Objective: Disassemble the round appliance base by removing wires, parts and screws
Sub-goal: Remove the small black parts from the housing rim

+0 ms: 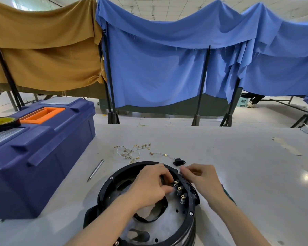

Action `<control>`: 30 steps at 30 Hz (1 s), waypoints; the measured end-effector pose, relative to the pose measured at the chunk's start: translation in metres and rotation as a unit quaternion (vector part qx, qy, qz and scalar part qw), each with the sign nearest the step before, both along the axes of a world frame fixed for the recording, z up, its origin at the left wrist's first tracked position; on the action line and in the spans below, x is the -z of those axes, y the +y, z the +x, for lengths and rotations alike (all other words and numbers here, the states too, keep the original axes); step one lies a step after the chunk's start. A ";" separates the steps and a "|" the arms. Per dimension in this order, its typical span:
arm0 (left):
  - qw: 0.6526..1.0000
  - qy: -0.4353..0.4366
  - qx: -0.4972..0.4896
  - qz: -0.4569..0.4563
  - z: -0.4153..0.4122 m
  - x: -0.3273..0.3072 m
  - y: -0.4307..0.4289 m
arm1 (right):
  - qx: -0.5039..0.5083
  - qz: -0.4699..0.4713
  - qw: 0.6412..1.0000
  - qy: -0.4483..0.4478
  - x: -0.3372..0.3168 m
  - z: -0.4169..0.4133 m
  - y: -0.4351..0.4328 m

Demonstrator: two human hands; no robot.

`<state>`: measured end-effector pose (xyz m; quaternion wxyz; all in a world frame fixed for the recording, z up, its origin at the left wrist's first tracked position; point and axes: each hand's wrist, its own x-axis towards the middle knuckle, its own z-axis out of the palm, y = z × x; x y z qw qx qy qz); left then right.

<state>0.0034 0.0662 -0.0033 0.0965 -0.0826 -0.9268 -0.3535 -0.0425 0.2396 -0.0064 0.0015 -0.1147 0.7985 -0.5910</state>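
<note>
**Fingers (164, 176) busy at the terminal row**

Fingers of my left hand (153, 185) are curled down inside the round appliance base (103, 196). Thumb and forefinger are closed together on the upper end of the row of brass terminals (179, 189) along its right inner wall. I read that as a pinch on one terminal, to work it free of its seat.

My right hand (201, 178) comes in from outside the same stretch of wall, with its fingers bent against the rim opposite the left. They are blurred, so I cannot tell whether they grip the wall or only press on it. Either way, the hand looks placed to brace the shell against the left hand's pull.

The base lies open side up on the worktop (238, 174), close to my body, so both wrists reach it from above. At least two rim screws (191, 213) sit in place, so I judge the task to be part done, with the terminals the step in hand.

Just beyond the far rim lie the loose wires (130, 151) with their brass lugs, and beside them a small black socket (179, 161) on its lead. Both are kept apart from the base, clear of my hands. A slim driver (96, 170) lies to the left of the base, near enough for the screws. Further left stands the blue toolbox (43, 148), lid shut, with a roll of tape (4, 122) on top.
</note>
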 end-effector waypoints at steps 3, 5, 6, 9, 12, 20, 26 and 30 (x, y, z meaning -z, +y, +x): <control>1.000 0.001 0.005 0.022 0.002 0.000 0.001 | -0.020 -0.056 0.998 0.005 0.000 0.013 -0.005; 1.000 0.008 0.004 0.017 0.004 0.001 0.003 | -0.017 -0.086 0.996 0.001 0.001 0.017 -0.008; 1.000 0.013 0.005 0.014 0.004 0.002 0.004 | -0.017 -0.094 0.995 0.000 0.002 0.018 -0.010; 1.000 0.025 0.007 0.012 0.005 0.004 0.007 | -0.019 -0.130 0.991 -0.003 0.006 0.019 -0.014; 0.999 0.036 0.008 -0.014 0.004 0.003 0.010 | -0.026 -0.152 0.988 -0.014 0.011 0.019 -0.014; 0.992 0.056 0.005 -0.110 0.008 0.001 0.010 | -0.016 -0.189 0.981 -0.042 0.014 0.017 -0.017; 0.988 0.055 0.021 -0.141 0.010 0.002 0.016 | -0.006 -0.206 0.977 -0.049 0.016 0.017 -0.019; 0.985 0.055 0.016 -0.163 0.011 0.001 0.020 | -0.008 -0.209 0.976 -0.051 0.016 0.017 -0.020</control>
